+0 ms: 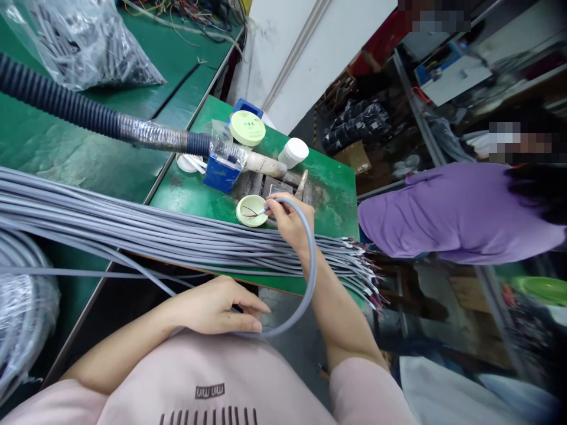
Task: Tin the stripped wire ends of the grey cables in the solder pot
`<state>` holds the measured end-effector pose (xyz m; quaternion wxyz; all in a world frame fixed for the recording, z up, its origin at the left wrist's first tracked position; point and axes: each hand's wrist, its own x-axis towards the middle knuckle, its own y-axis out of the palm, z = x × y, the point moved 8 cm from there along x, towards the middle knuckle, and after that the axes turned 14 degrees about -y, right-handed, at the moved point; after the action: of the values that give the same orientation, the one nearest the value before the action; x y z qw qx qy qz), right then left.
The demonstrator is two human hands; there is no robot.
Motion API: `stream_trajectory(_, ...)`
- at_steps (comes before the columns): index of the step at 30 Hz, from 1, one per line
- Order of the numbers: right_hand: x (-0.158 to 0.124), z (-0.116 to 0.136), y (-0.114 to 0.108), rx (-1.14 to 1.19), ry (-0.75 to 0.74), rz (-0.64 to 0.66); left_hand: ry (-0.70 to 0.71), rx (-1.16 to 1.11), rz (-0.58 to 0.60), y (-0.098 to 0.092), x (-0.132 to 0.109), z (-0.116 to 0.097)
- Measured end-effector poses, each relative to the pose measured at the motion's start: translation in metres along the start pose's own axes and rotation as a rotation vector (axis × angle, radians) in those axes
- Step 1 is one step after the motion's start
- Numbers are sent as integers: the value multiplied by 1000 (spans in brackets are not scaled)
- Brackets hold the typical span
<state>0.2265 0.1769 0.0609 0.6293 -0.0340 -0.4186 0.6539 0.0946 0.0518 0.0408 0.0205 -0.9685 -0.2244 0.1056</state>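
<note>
My right hand (290, 221) pinches a grey cable (312, 260) close to its stripped end. Thin red and dark wires stick out of that end into a shallow pale-green dish (251, 219). From this grip the cable bends in a wide loop down to my left hand (224, 307). That hand rests in front of my body, thumb and fingers apart; the cable runs below the thumb and does not look gripped. Just in front of both hands lies a long bundle of grey cables (212, 239), their stripped ends fanning out at the right.
Beyond the dish stand a blue box (221, 172), a ribbed hose (153, 131), a round pale-green tub (247, 128) and a white jar (293, 153). Coiled cable (26, 324) in plastic wrap lies at left. A person in a purple shirt (452, 212) is on the right.
</note>
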Motion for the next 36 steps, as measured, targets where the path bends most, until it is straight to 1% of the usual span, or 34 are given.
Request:
stream_trajectory(5,2,-4,6,-35,9,32,-7,-15,-7,-2,1,2)
stream_trajectory(8,4,0,2,-27,-2,7,-25,-3,-11,-3,1,3)
stream_trajectory(10,7,3,-9,-16,-6,-43,-16,14,-27,-4,-1,0)
stream_trajectory(13,14,0,-37,-21,15,-154,13,24,-64,-8,-2,-3)
stream_trajectory(16,21,-19,-63,-81,46,-224,29,29,-122,-13,0,-4)
stream_trajectory(19,26,-47,-76,-132,73,-244,21,64,-171,-17,5,-3)
stream_trajectory(22,29,-72,-77,-169,105,-234,21,119,-207,-19,10,-1)
stream_trajectory(25,32,-86,-73,-188,121,-210,4,133,-223,-21,13,2)
stream_trajectory(36,41,-105,-56,-270,70,-111,-31,146,-231,-26,17,7)
